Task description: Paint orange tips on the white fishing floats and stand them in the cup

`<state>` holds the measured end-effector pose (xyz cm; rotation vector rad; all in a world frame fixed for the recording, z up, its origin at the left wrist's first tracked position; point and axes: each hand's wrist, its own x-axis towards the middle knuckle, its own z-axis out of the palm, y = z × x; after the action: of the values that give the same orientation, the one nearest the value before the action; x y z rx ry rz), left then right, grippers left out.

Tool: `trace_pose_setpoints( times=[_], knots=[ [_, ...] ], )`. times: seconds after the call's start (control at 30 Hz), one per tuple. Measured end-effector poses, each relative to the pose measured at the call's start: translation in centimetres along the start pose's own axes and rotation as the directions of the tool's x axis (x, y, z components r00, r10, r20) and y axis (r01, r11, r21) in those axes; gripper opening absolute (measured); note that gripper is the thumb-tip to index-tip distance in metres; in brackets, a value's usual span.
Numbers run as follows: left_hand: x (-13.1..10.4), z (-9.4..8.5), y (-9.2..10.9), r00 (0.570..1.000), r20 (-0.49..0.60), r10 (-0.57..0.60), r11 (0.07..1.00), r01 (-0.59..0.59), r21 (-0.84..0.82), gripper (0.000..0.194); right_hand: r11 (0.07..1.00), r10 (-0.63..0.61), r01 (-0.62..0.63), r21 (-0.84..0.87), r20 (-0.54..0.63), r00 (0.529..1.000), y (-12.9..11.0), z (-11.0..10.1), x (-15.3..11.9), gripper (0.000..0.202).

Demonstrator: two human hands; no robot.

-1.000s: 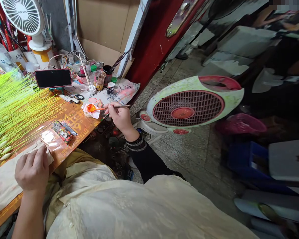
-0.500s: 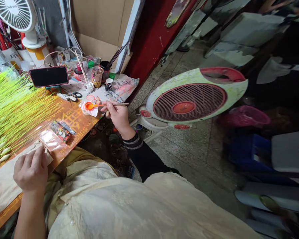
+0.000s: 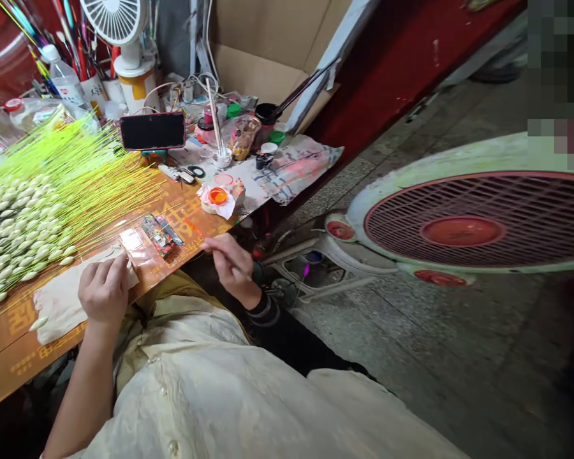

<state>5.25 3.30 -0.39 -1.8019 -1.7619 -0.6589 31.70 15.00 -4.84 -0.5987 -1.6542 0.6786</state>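
My left hand [image 3: 104, 290] rests on a pale cloth [image 3: 64, 299] at the table's front edge, fingers curled together; whatever they hold is hidden. A pale bud-shaped piece [image 3: 39, 323] lies on the cloth's corner. My right hand [image 3: 233, 268] is at the table edge, pinching a thin paintbrush that is smeared by motion, with an orange streak [image 3: 194, 227] by its fingertips. Beyond that hand, a small cup of orange paint [image 3: 217, 196] sits on crumpled white paper. Between my hands lies a paint-stained block [image 3: 162, 234].
Many yellow-green stems [image 3: 86, 166] with pale buds [image 3: 23, 248] cover the table's left. A phone [image 3: 153, 131], a small white fan [image 3: 117, 19], scissors [image 3: 196, 171] and paint pots stand behind. A large floor fan [image 3: 463, 231] is at the right.
My right hand has drawn back from the orange paint cup towards the table's front edge. The view has turned left, showing more buds. My left hand stays at the cloth.
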Motion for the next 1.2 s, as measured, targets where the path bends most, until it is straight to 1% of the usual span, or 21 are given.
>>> trace_pose_setpoints(
  times=[0.07, 0.13, 0.23, 0.33, 0.4, 0.53, 0.67, 0.73, 0.83, 0.93, 1.1, 1.2],
  knots=[
    [0.0, -0.1, 0.1, 1.0, 0.01, -0.01, 1.0, 0.01, -0.013, 0.023, 0.994, -0.101, 0.102, -0.04, 0.032, 0.994, 0.0, 1.5, -1.2, 0.029],
    [0.0, -0.2, 0.1, 1.0, 0.008, -0.008, 1.0, 0.008, -0.007, 0.021, 0.983, -0.17, 0.171, -0.07, 0.033, 0.985, 0.2, 2.7, -1.9, 0.035],
    [0.0, -0.2, 0.1, 1.0, 0.004, -0.01, 1.0, 0.01, 0.003, 0.021, 0.972, -0.218, 0.218, -0.092, 0.003, 0.976, 0.6, 3.7, -2.3, 0.046],
    [-0.1, -0.2, 0.1, 1.0, -0.002, -0.018, 1.0, 0.018, -0.011, 0.021, 0.961, -0.252, 0.248, -0.12, -0.022, 0.967, 1.1, 4.2, -2.4, 0.052],
    [-0.1, -0.2, 0.0, 1.0, 0.001, -0.03, 0.999, 0.03, -0.023, 0.02, 0.957, -0.257, 0.251, -0.145, -0.025, 0.966, 1.4, 4.5, -2.6, 0.052],
    [-0.1, -0.2, 0.0, 0.999, 0.013, -0.032, 0.999, 0.032, -0.017, 0.021, 0.959, -0.22, 0.213, -0.188, -0.018, 0.975, 1.9, 4.9, -2.9, 0.047],
    [0.0, -0.3, 0.1, 1.0, -0.001, -0.007, 1.0, 0.007, 0.014, 0.021, 0.961, -0.231, 0.222, -0.167, -0.035, 0.972, 2.0, 5.1, -3.0, 0.053],
    [0.0, -0.3, 0.1, 1.0, 0.003, -0.007, 1.0, 0.007, 0.017, 0.021, 0.962, -0.224, 0.218, -0.165, -0.021, 0.974, 2.1, 5.1, -3.1, 0.053],
    [0.0, -0.3, 0.2, 1.0, 0.012, -0.004, 1.0, 0.004, 0.019, 0.022, 0.963, -0.202, 0.201, -0.181, 0.017, 0.979, 2.2, 5.1, -3.2, 0.046],
    [0.1, -0.4, 0.2, 1.0, -0.009, 0.018, 1.0, -0.017, 0.014, 0.022, 0.96, -0.191, 0.198, -0.199, 0.051, 0.98, 2.3, 5.1, -3.3, 0.041],
    [0.2, -0.4, 0.2, 1.0, -0.018, 0.022, 1.0, -0.022, 0.014, 0.021, 0.957, -0.234, 0.238, -0.168, 0.047, 0.971, 2.1, 5.0, -3.2, 0.048],
    [0.1, -0.4, 0.2, 1.0, -0.01, 0.008, 1.0, -0.008, 0.014, 0.021, 0.959, -0.221, 0.227, -0.167, 0.055, 0.974, 2.2, 5.0, -3.2, 0.047]
  ],
)
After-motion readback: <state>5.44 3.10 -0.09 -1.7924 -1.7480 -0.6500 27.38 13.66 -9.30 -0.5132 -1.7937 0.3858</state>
